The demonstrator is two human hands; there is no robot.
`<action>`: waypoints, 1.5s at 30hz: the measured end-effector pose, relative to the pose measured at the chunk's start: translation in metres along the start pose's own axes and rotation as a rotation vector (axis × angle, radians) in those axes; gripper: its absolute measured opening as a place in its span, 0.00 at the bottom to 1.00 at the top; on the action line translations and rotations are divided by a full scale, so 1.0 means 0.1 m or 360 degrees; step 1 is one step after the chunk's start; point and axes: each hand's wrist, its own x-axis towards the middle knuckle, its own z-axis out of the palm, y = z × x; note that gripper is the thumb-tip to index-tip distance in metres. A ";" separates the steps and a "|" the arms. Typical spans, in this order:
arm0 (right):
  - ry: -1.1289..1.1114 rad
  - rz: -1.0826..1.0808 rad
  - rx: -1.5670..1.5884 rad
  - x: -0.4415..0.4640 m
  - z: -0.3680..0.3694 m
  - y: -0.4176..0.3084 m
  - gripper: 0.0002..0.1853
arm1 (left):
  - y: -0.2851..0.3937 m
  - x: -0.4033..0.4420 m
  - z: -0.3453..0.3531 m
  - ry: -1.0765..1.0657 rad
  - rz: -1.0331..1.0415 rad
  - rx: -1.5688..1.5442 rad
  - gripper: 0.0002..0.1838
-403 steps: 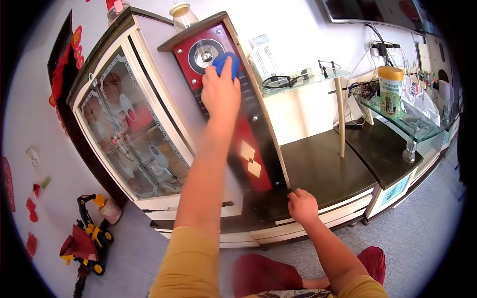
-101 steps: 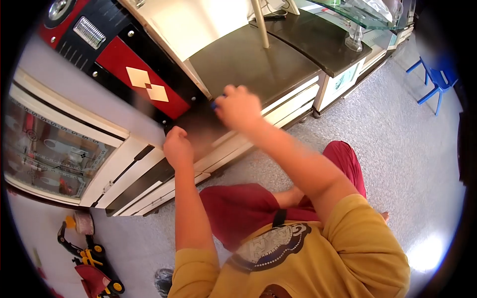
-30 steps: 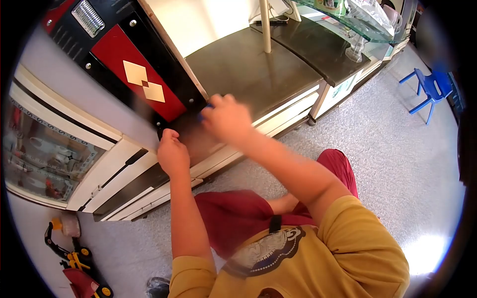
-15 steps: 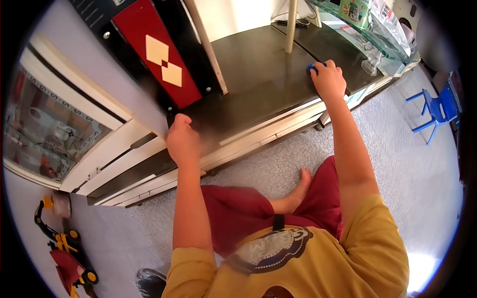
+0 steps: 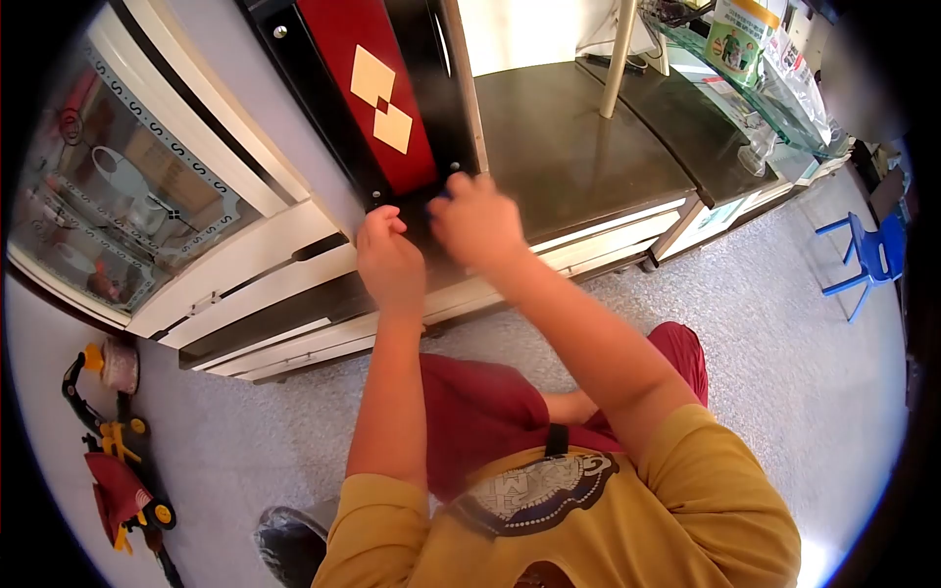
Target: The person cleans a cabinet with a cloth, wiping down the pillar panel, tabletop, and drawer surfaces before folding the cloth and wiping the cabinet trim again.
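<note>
The blue wad (image 5: pixel 444 195) lies at the fingertips of the right hand (image 5: pixel 478 223), on their far left side, close to the foot of the speaker (image 5: pixel 377 98). The right hand is curled closed around it, so only a sliver shows; its long axis, and whether it is cloth or sponge, I cannot tell.

The left hand (image 5: pixel 392 260) is loosely half closed, with nothing visible in it. Its fingertips are at the speaker's near left corner; whether they touch it is unclear.

The speaker stands on the low cabinet (image 5: pixel 578 147), its long axis slanting in view from far left to near right and ending just beyond the hands. The right hand is nearer its right corner, the left hand nearer its left one. The cabinet's dark top stretches to the right of the right hand, toward the post (image 5: pixel 617 69).
</note>
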 end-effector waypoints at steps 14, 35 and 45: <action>0.0082 0.0465 -0.0136 -0.19 -0.36 1.10 0.10 | -0.01 -0.01 -0.03 -0.0037 0.0096 -0.0013 0.17; 0.0053 -0.0007 0.0198 -0.24 -0.12 -0.01 0.07 | 0.09 0.00 0.02 -0.0308 0.0058 0.0564 0.06; 0.0153 0.0409 -0.0066 -0.30 -0.43 1.16 0.09 | 0.04 -0.01 0.02 -0.0346 0.0005 0.0586 0.09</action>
